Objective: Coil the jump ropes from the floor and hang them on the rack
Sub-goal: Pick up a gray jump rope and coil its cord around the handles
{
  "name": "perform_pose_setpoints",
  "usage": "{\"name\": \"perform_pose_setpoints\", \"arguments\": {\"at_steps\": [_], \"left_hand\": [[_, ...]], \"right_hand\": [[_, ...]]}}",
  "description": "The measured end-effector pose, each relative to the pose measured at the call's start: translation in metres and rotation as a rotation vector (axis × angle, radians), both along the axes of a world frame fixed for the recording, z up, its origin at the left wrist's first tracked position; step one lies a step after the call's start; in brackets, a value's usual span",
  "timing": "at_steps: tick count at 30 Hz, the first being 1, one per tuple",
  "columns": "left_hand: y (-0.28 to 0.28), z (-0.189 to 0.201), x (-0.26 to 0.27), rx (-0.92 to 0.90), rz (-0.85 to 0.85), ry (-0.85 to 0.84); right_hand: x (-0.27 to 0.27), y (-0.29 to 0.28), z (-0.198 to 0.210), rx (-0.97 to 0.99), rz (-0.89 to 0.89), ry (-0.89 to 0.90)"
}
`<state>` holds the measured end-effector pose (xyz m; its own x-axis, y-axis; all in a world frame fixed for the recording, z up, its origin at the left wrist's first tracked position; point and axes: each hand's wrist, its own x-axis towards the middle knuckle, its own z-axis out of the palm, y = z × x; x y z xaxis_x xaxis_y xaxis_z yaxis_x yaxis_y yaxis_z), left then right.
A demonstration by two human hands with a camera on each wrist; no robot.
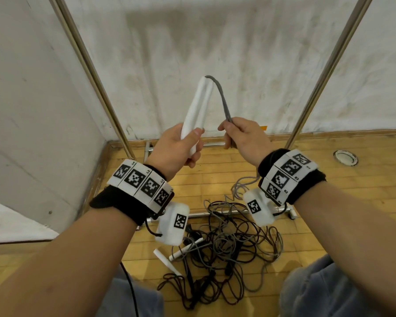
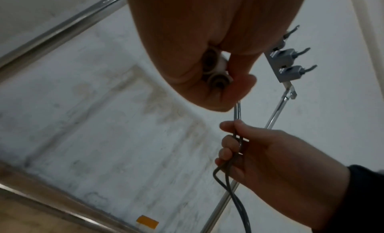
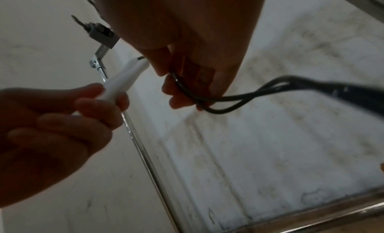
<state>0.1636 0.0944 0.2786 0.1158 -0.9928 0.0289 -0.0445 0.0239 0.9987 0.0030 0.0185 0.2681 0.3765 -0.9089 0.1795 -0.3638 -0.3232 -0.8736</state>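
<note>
Scuffed white wall and a yellow wood-plank floor frame the chrome rack uprights ahead. I grip both white plastic handles of one grey jump rope together in my left hand, while my right hand pinches its doubled cord. Coiling has, I judge, barely begun; the tangled grey and dark ropes lie on the floor, and I see none on the rack's hooks.
</note>
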Motion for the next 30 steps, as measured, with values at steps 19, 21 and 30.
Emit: {"name": "perform_pose_setpoints", "arguments": {"at_steps": [19, 21, 30], "left_hand": [[-0.025, -0.013, -0.003, 0.074, 0.382, 0.120], [-0.026, -0.009, 0.000, 0.077, 0.416, 0.207], [-0.022, -0.002, -0.001, 0.133, 0.214, 0.513]], "right_hand": [[0.019, 0.020, -0.019, 0.144, 0.131, 0.104], [0.019, 0.020, -0.020, 0.247, 0.076, -0.037], [0.031, 0.037, -0.035, 0.502, 0.164, -0.126]]}}
